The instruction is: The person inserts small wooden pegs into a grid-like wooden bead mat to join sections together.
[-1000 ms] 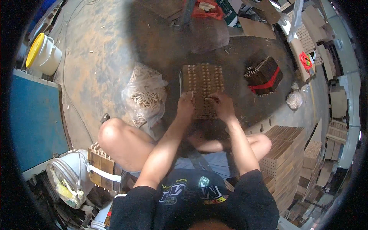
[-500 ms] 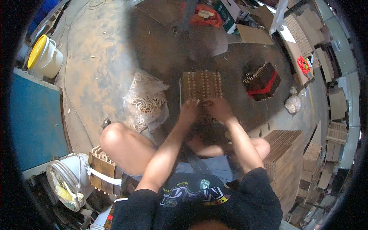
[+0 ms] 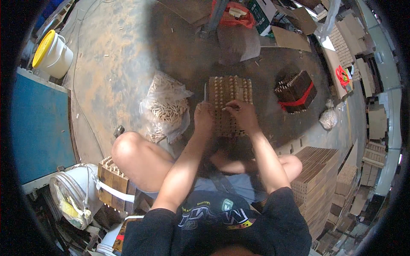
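Note:
A block of brown wooden boards (image 3: 229, 121) lies in front of my crossed legs. Rows of pale wooden dowels (image 3: 232, 87) stick up from its far part, while the nearer part shows rows of holes. Over the middle of the block, my right hand (image 3: 245, 116) pinches a small wooden dowel (image 3: 224, 109). My left hand (image 3: 203, 117) is closed at the block's left edge; what its fingers hold, if anything, is hidden. A thin pale strip (image 3: 205, 91) runs along that edge beyond the left hand. Left of it, a clear plastic bag of loose dowels (image 3: 168, 112) lies open.
A dowelled block with a red band (image 3: 299, 91) sits at the right; another with a white band (image 3: 115, 192) is by my left knee. Board stacks (image 3: 314, 170) rise at my right. A yellow-lidded bucket (image 3: 53, 54) stands far left. Cardboard (image 3: 290, 39) lies at the back.
My right hand has moved up and left over the block, uncovering its near holes. My left hand has shifted slightly up toward the block's left edge. The whole view has shifted slightly.

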Available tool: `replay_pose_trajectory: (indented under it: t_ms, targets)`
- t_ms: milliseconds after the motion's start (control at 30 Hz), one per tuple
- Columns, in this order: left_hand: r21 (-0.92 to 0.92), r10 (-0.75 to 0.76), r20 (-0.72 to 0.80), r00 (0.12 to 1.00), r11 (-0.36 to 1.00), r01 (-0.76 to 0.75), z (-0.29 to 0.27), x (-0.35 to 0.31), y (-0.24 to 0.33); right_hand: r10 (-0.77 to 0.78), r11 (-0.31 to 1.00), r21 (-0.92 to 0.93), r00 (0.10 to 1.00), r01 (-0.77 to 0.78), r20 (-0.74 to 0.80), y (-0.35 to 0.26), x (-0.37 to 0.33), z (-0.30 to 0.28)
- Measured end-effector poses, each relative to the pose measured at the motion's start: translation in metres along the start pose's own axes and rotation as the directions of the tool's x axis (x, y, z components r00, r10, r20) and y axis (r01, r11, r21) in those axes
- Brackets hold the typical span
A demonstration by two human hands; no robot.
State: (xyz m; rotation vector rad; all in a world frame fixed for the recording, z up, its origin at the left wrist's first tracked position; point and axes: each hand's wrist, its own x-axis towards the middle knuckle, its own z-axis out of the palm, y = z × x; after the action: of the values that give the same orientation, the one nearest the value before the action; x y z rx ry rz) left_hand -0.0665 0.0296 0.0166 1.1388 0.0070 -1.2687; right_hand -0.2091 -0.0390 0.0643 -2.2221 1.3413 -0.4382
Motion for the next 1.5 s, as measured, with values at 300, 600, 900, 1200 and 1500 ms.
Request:
replay_pose_trajectory:
  t_ms: [300, 600, 900, 1200, 1500]
  targets:
    - [0.227, 0.044, 0.030, 0.999, 0.973, -0.049, -0.007, 0.006, -0.009, -0.247, 0.929, -0.238, 0.955, 0.282, 0.167, 0.010, -0.001, 0.025]
    - [0.532, 0.264, 0.198, 0.944, 0.780, -0.330, -0.031, 0.019, -0.026, -0.122, 0.922, -0.334, 0.966, 0.194, 0.226, -0.032, 0.008, 0.008]
    - [0.467, 0.144, 0.692, 0.707, 0.658, -0.591, -0.025, -0.004, -0.024, -0.018, 0.998, -0.050, 0.929, 0.040, 0.370, -0.048, -0.003, -0.010]
    - [0.713, 0.002, 0.496, 0.869, 0.571, -0.408, -0.011, -0.030, 0.007, -0.072, 0.988, 0.155, 0.938, 0.020, 0.339, -0.054, -0.010, -0.025]
    - [0.741, 0.052, 0.409, 0.911, 0.564, -0.365, 0.006, -0.020, 0.008, -0.050, 0.997, 0.071, 0.948, 0.029, 0.314, -0.031, 0.004, -0.018]
